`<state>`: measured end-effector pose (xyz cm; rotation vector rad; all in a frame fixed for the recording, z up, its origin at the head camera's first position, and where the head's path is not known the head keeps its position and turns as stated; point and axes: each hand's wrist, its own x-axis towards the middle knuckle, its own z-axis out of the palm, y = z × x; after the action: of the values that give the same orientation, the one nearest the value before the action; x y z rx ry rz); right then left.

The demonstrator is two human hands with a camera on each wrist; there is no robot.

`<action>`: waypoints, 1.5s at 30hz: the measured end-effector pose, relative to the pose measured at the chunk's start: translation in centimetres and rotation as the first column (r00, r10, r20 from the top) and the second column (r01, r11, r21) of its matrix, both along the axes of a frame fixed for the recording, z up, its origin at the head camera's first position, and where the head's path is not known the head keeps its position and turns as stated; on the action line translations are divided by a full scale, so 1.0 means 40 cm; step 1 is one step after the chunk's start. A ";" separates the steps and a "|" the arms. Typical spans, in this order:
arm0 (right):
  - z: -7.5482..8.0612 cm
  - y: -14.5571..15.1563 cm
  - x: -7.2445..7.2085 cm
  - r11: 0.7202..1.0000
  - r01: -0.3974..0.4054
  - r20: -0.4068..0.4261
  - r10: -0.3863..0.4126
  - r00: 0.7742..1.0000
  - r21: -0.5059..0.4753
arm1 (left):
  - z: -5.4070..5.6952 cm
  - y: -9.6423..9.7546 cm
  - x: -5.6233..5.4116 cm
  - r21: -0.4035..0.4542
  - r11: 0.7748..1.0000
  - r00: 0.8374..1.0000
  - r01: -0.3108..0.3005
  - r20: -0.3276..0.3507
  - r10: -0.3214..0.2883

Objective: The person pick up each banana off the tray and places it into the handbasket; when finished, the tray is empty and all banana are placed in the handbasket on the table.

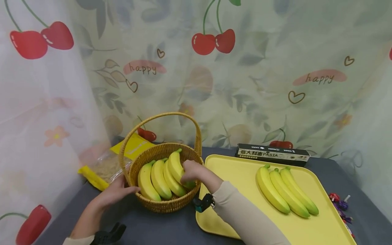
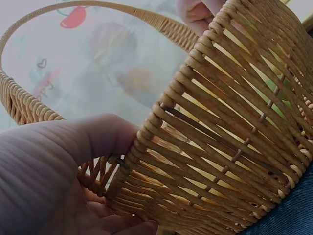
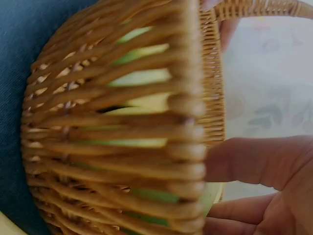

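A wicker basket [image 1: 165, 206] with a tall arched handle stands at the centre left in the head view, holding several yellow bananas [image 1: 146, 182] with green tips. My left hand [image 1: 114, 194] grips its left side. In the left wrist view the thumb [image 2: 105, 134] lies over the woven rim and the fingers curl against the outside wall. My right hand [image 1: 193, 172] reaches in over the right rim and grips the rightmost banana [image 1: 175, 165]. The right wrist view shows that hand [image 3: 274, 186] close behind the rim, its fingertips hidden by the weave.
Three bananas [image 1: 286, 190] lie on a yellow tray [image 1: 226, 177] at the right. Behind it sits a black pasta box [image 1: 272, 154]. A yellow and clear packet [image 1: 107, 163] lies left of the basket. Wrapped lollipops [image 1: 341, 207] lie past the tray's right edge. A printed curtain [image 1: 245, 102] hangs behind.
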<state>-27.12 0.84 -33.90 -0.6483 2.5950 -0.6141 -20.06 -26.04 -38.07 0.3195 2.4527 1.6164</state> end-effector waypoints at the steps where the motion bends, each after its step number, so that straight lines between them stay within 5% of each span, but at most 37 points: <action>1: -0.003 0.000 0.000 1.000 0.005 0.013 -0.005 1.000 -0.003 | -0.001 0.000 0.001 0.002 1.000 1.000 0.002 0.001 -0.002; 16: -0.003 0.003 -0.008 1.000 0.006 -0.006 -0.006 1.000 -0.020 | -0.002 -0.007 0.010 0.007 1.000 1.000 0.008 -0.028 -0.007; 24: 0.051 0.038 -0.013 0.990 -0.131 -0.033 0.130 0.991 -0.055 | -0.005 -0.008 0.009 0.002 1.000 0.999 0.008 -0.033 -0.008; 34: 0.097 0.162 0.017 0.991 -0.133 -0.044 0.131 0.990 -0.034 | -0.004 -0.003 0.002 0.020 1.000 1.000 0.012 -0.026 -0.012; 45: 0.082 0.346 0.026 0.996 -0.040 -0.030 0.038 0.999 -0.076 | -0.003 -0.004 0.002 0.014 1.000 1.000 0.005 0.009 -0.005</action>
<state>-26.09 14.68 -30.60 -0.7358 2.5892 -0.6996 -19.99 -26.22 -38.21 0.3189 2.4334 1.6299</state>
